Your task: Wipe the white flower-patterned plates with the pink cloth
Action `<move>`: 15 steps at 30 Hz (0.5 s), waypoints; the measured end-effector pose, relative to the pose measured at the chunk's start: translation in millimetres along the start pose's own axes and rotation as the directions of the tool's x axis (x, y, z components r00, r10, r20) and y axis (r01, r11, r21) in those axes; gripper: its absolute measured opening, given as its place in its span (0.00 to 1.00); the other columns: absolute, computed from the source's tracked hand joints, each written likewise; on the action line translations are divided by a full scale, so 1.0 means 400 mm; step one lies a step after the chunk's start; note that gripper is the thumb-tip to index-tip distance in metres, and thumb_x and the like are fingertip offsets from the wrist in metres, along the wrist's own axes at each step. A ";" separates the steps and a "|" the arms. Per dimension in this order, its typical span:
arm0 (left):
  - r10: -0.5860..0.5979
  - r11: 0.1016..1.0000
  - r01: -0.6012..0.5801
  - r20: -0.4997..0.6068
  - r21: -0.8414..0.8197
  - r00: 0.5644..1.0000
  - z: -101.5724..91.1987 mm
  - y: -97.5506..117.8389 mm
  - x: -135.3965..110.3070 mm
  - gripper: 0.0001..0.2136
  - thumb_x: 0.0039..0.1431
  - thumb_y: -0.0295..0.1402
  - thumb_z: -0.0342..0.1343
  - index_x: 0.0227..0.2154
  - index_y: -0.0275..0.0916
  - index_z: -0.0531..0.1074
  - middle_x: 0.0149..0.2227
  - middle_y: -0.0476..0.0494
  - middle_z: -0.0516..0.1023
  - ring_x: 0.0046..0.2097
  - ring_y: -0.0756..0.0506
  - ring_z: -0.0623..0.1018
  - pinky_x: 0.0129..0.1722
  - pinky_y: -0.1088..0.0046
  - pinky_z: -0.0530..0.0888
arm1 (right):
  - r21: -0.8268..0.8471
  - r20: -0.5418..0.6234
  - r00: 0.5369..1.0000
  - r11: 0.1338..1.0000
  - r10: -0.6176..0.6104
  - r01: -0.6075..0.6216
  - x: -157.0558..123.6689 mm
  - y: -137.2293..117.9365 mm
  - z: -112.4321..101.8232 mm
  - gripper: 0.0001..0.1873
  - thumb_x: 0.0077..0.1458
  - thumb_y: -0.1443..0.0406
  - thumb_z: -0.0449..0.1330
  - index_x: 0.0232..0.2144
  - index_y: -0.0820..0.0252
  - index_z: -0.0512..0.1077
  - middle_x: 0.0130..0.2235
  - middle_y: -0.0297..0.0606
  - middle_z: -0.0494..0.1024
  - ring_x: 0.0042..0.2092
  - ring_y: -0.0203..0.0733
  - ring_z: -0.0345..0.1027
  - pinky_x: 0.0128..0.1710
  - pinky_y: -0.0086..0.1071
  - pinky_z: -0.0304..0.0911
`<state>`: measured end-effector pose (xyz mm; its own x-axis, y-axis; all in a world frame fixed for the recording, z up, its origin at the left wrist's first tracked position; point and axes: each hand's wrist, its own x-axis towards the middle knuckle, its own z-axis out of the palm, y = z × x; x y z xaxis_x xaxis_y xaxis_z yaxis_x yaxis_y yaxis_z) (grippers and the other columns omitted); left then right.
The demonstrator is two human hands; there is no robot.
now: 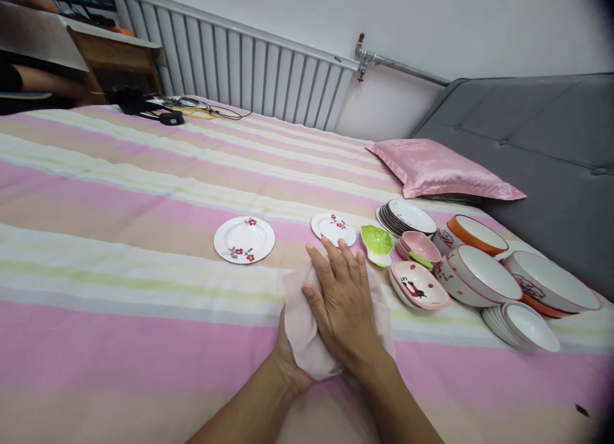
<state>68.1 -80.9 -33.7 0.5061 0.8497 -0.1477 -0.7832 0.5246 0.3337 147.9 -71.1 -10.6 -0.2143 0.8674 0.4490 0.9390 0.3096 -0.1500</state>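
Observation:
A thin pale pink cloth (304, 338) is bunched between my two hands, low over the bed. Underneath it, my left hand (288, 361) cups it from the left; most of those fingers are hidden. My right hand (343, 303) lies flat on top with its fingers stretched out and somewhat apart. Whatever the cloth may cover cannot be made out. Just beyond my right fingertips lies a small white plate (330, 228) with red flowers. A larger flowered plate (244, 239) rests to the left. Beside my right hand sits a green leaf-shaped dish (377, 242).
On the right stand a stack of plates (412, 215), pink bowls (419, 245), a square patterned dish (422, 284), large bowls (484, 271) and tilted white bowls (532, 325). Behind are a pink pillow (441, 166), cables (206, 109) and a radiator (249, 66). A person's arm shows far left.

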 end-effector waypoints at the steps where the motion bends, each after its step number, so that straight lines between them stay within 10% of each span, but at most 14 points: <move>1: -0.085 0.993 0.090 0.069 -0.073 0.994 -0.002 0.004 -0.003 0.21 0.56 0.46 0.44 0.44 0.40 0.71 0.50 0.43 0.71 0.58 0.41 0.61 0.55 0.65 0.58 | -0.011 -0.011 1.000 1.000 0.019 -0.019 0.000 0.001 0.002 0.26 0.59 0.58 0.43 0.59 0.53 0.50 0.62 0.37 0.49 0.63 0.47 0.34 0.60 0.51 0.32; 5: -0.151 0.938 0.206 0.205 -0.280 0.967 -0.005 0.015 -0.007 0.28 0.54 0.49 0.43 0.49 0.34 0.67 0.51 0.38 0.70 0.59 0.39 0.59 0.57 0.60 0.53 | -0.056 -0.051 0.994 0.993 0.097 -0.100 0.000 0.002 0.008 0.28 0.59 0.57 0.43 0.60 0.56 0.47 0.63 0.39 0.48 0.63 0.49 0.37 0.59 0.51 0.35; 15: -0.011 0.951 0.028 0.055 -0.309 0.998 0.001 0.037 0.005 0.29 0.55 0.47 0.45 0.56 0.35 0.59 0.50 0.36 0.72 0.54 0.37 0.68 0.55 0.59 0.58 | -0.113 -0.065 0.970 0.964 0.235 -0.241 -0.005 0.005 0.026 0.33 0.58 0.54 0.43 0.61 0.63 0.43 0.63 0.43 0.47 0.61 0.51 0.43 0.56 0.46 0.47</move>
<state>57.7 -71.3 -28.6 0.5342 0.8394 -0.0999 -0.8420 0.5389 0.0256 147.3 -68.3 -21.0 0.0299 0.8887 0.4575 0.9872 0.0454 -0.1529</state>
